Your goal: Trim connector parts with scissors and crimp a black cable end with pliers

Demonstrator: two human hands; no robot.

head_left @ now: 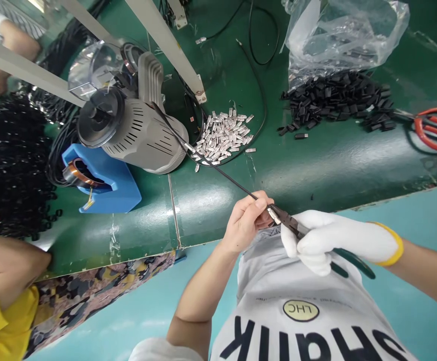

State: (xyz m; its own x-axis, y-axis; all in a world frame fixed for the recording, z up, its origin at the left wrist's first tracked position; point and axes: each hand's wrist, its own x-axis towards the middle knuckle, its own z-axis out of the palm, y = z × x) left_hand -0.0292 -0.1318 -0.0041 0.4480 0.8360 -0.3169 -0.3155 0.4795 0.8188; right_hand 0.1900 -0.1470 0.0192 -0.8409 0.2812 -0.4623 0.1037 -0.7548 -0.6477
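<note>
My bare left hand [246,220] pinches the end of a thin black cable [218,173] that runs up and left across the green table [316,165]. A small silver metal shell [273,216] sits at the cable's end, just past my fingertips. My right hand [327,240], in a white glove with a yellow cuff, is closed round the green handles of pliers [297,229]. The plier jaws meet the silver shell. Both hands hover over my lap, just in front of the table's near edge.
A pile of silver metal shells [224,135] and a heap of small black parts [339,103] lie on the table, with a clear plastic bag [339,35] behind. Red-handled scissors [434,129] sit far right. A grey machine [136,125] and blue tape dispenser [101,180] stand left. Another person's arm [11,260] is at left.
</note>
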